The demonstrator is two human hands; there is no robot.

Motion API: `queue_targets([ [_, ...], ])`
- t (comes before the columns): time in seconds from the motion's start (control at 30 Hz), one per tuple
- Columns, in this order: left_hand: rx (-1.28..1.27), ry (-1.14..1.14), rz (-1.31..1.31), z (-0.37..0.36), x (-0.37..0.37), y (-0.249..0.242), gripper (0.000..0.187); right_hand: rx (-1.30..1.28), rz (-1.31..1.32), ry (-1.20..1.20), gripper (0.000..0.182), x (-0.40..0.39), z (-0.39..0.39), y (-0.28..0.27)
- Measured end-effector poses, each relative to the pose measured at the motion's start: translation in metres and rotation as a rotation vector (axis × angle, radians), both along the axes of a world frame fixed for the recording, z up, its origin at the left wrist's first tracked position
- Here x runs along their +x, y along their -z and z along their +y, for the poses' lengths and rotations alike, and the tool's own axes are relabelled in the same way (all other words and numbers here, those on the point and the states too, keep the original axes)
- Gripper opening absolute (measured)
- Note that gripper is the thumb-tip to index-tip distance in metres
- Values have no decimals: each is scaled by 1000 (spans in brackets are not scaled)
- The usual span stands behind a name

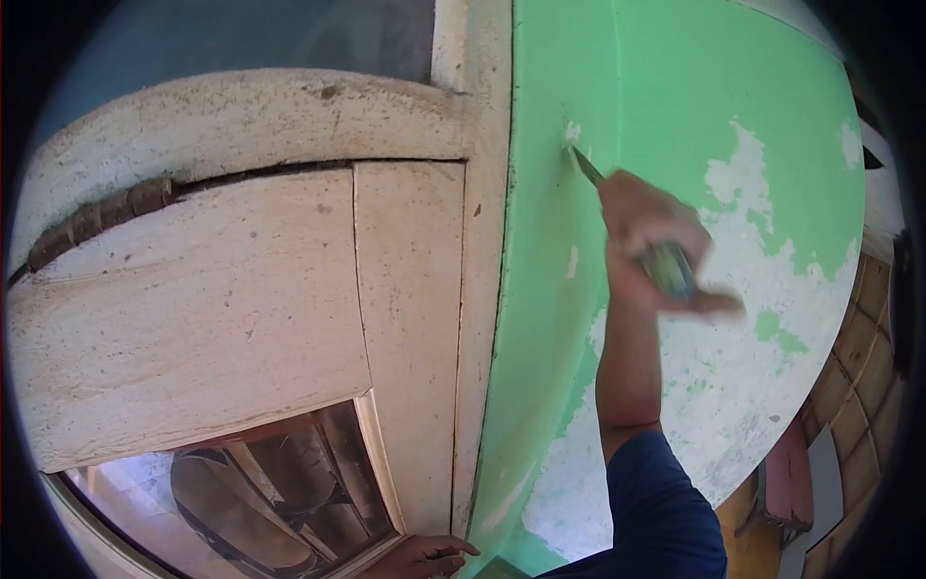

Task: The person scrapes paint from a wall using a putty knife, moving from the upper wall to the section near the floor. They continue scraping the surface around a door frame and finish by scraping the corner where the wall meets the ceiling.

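My right hand, blurred by motion, is closed around the handle of a scraper. Its thin metal blade points up and left, the tip at a small chipped white spot on the green painted wall. Part of the greenish handle end shows at my palm, and the thumb sticks out to the right. Large patches of the wall are bare and whitish where the paint is gone. Low in the view, my left hand rests with fingers stretched out by the edge of the whitish wooden frame.
A worn wooden panel with a dark rusty hinge fills the left side. Below it is a glass pane with reflections. At the far right stand a reddish piece of furniture and a woven panel.
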State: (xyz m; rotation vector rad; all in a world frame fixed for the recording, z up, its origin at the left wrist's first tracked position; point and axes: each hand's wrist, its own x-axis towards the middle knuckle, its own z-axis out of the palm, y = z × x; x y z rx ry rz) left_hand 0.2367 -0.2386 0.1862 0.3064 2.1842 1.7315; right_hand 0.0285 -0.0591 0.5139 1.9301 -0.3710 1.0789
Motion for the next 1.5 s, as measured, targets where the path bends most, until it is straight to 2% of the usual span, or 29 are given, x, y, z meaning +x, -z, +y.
queue_targets([
  [0.03,8,1,-7,-1,0,5,27,-82,-145,140,89,-13,-6,-4],
  [0.07,39,25,-28,-3,-1,10,28,-76,-152,142,89,-18,-6,-4],
  [0.13,73,43,-40,-5,-2,9,28,-119,-182,27,90,-22,-2,-10],
  [0.17,89,6,61,-1,1,4,27,54,-64,-120,91,-12,10,-6],
  [0.2,106,-31,161,1,1,1,31,32,-1,-121,91,6,12,0],
  [0.3,93,-19,104,-1,-2,3,26,76,-34,-152,90,-2,5,0],
  [0.37,77,-21,100,-1,-1,2,26,-109,-250,141,89,-29,-8,-11],
  [0.4,60,-27,110,-1,-2,1,27,-106,-249,138,89,-29,-2,-11],
  [0.47,70,-17,120,-3,-2,-1,28,117,-5,-83,89,-18,19,-7],
  [0.53,81,0,124,-5,-4,0,29,56,-60,-75,84,-3,12,3],
  [0.6,15,88,-28,-6,-8,5,29,16,-142,-161,92,-27,6,-2],
  [0.63,14,93,-36,-7,-6,6,29,-170,-383,22,92,-34,-2,-4],
  [0.67,21,82,-74,-7,-6,7,29,-170,-383,25,92,-31,3,-4],
  [0.73,33,64,-98,-7,-6,5,28,45,-136,-104,91,-10,13,-9],
  [0.77,36,54,-70,-5,-5,3,28,157,29,-95,89,10,18,-5],
  [0.8,39,47,-46,-4,-5,2,28,112,-50,-62,83,22,21,9],
  [0.9,33,73,-19,-5,-7,7,27,172,-103,-66,80,-5,14,-4],
  [0.97,56,79,-45,-8,-7,14,27,-35,-475,-33,80,-7,2,-16],
  [1.0,80,76,-66,-8,-8,16,26,-28,-468,-36,80,-1,10,-14],
  [1.07,45,61,-102,-6,-5,-1,26,172,-75,-84,82,14,37,-7],
  [1.13,1,58,-147,-5,-6,-2,26,157,-146,-139,83,-5,31,-8],
  [1.2,54,32,86,-3,-6,12,25,121,-298,-243,86,-23,24,-14],
  [1.23,54,36,83,-3,-5,13,25,-27,-375,11,88,-24,7,-19],
  [1.27,67,34,68,-4,-4,15,25,-25,-373,12,88,-21,12,-21],
  [1.37,64,35,36,-5,-6,15,25,136,-98,-157,92,2,25,-18],
  [1.4,43,53,11,-5,-7,14,25,137,-77,-81,86,15,30,-11],
  [1.47,89,53,26,-6,-8,19,25,233,34,-75,90,11,22,-22],
  [1.5,134,54,40,-5,-7,20,25,121,-118,-59,90,-5,9,-25],
])
